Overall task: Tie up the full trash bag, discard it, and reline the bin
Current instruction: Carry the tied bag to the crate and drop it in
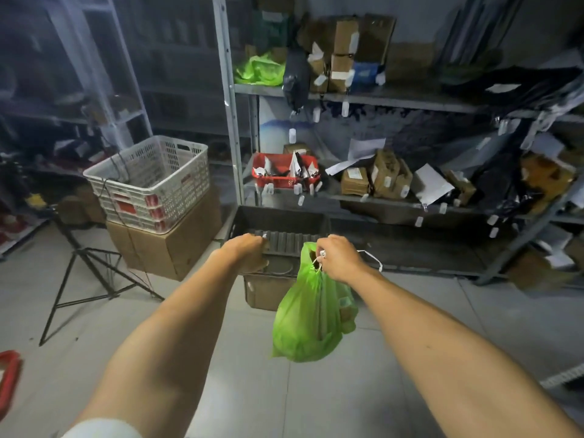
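A full green trash bag [311, 314] hangs in the air above the tiled floor. My right hand [339, 257] grips its gathered top, and a thin white cord loops out beside that hand. My left hand [249, 252] is curled over the near rim of a black crate [281, 224] that sits on a brown box [264, 292] in front of me. Both arms reach forward. What the left hand's fingers hold beyond the rim is hidden.
Metal shelving [379, 102] with boxes, tags and a red basket [284, 172] fills the back and right. A white basket [151, 181] sits on a cardboard box [170, 245] at left, beside a black folding stand [91, 279]. Another green bag [260, 71] lies on the upper shelf.
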The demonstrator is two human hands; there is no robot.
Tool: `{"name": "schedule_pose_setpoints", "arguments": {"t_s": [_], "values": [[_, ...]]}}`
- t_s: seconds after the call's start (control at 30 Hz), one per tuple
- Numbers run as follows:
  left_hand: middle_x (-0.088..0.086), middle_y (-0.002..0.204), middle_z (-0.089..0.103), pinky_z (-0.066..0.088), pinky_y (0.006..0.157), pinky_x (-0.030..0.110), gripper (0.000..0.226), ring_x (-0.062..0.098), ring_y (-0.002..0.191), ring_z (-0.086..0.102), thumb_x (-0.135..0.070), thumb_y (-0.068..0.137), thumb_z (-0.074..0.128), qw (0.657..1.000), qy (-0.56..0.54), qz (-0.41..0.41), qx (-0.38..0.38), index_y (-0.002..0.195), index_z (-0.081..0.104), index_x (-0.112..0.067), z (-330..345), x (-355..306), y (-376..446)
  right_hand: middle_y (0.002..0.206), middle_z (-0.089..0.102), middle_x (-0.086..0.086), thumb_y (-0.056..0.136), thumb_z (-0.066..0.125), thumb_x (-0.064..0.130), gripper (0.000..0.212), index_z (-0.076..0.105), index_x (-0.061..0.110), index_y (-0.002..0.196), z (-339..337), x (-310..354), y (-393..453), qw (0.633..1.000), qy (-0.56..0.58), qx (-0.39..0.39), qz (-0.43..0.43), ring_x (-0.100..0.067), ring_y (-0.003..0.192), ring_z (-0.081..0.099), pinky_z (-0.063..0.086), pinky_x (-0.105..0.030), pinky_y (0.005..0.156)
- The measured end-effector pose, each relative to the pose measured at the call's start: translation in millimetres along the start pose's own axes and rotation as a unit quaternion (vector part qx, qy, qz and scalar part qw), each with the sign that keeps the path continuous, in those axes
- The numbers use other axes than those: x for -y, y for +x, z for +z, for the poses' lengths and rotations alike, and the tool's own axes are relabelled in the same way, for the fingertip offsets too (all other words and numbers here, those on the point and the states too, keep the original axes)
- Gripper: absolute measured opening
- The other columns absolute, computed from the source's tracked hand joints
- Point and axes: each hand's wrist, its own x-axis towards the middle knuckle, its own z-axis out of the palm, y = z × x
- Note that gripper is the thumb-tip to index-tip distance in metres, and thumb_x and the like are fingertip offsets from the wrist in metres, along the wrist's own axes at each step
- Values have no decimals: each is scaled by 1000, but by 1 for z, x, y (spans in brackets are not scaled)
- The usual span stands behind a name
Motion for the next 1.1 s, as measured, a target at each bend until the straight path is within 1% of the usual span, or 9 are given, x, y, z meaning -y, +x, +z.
{"name": "schedule_pose_setpoints", "arguments": {"t_s": [0.13, 0.23, 0.33, 0.47, 0.6, 0.7, 0.87, 1.03, 1.1], "values": [[13, 121, 61, 52, 85, 37, 39, 34, 109, 60, -28, 83, 55, 1000, -7, -3, 10, 120, 60, -17, -6, 26, 50, 99, 61, -9, 87, 60, 9, 9, 67, 15, 86, 9, -2, 69, 1000, 18, 6, -1, -31, 94, 61, 51, -38, 79], [13, 119, 63, 50, 84, 35, 35, 33, 108, 60, -28, 84, 57, 1000, -23, -10, 18, 117, 61, -16, -7, 51, 92, 99, 62, -10, 86, 59, 4, 14, 68, 16, 86, 18, -1, 127, 1000, 20, -6, -3, -33, 93, 62, 53, -42, 79], [13, 122, 62, 49, 88, 35, 39, 33, 110, 59, -31, 87, 59, 999, -12, -22, 42, 123, 60, -17, -11, 78, 139, 100, 62, -10, 85, 57, -2, 20, 68, 14, 89, 29, -6, 190, 999, 34, -20, -3, -32, 91, 62, 51, -37, 77], [9, 126, 58, 47, 93, 35, 47, 31, 114, 58, -33, 87, 59, 998, -9, -55, 39, 132, 55, -21, -29, 120, 209, 100, 65, -10, 83, 59, -3, 21, 68, 14, 88, 40, -23, 274, 997, 64, -30, -3, -29, 90, 63, 42, -27, 71], [8, 117, 62, 50, 89, 37, 40, 30, 105, 61, -37, 80, 57, 996, -9, -71, 51, 117, 60, -24, -51, 154, 274, 100, 68, -12, 83, 61, -1, 18, 70, 14, 88, 42, -33, 348, 996, 87, -25, -9, -30, 94, 64, 47, -29, 77], [10, 110, 63, 50, 86, 37, 31, 32, 103, 61, -34, 81, 57, 996, -22, -77, 34, 109, 62, -21, -65, 164, 312, 100, 69, -14, 84, 60, -1, 17, 71, 11, 88, 42, -32, 402, 994, 109, -22, -15, -32, 95, 64, 50, -33, 80], [8, 122, 63, 49, 95, 37, 45, 29, 111, 60, -32, 83, 59, 993, -44, -83, 71, 127, 57, -23, -63, 195, 372, 102, 68, -12, 85, 59, -1, 17, 69, 13, 89, 61, -30, 479, 995, 86, 11, -39, -33, 96, 64, 51, -36, 80], [6, 128, 60, 47, 99, 39, 47, 28, 116, 58, -29, 85, 59, 991, -61, -92, 78, 132, 55, -22, -60, 241, 424, 103, 68, -12, 84, 63, 0, 16, 70, 12, 90, 93, -35, 542, 996, 75, 44, -35, -32, 97, 65, 52, -37, 85], [6, 128, 61, 48, 98, 40, 46, 29, 116, 58, -32, 84, 59, 990, -66, -96, 78, 130, 56, -23, -58, 264, 446, 104, 67, -13, 85, 62, -1, 17, 70, 12, 89, 108, -37, 566, 995, 82, 56, -24, -33, 97, 64, 52, -38, 84]]}}
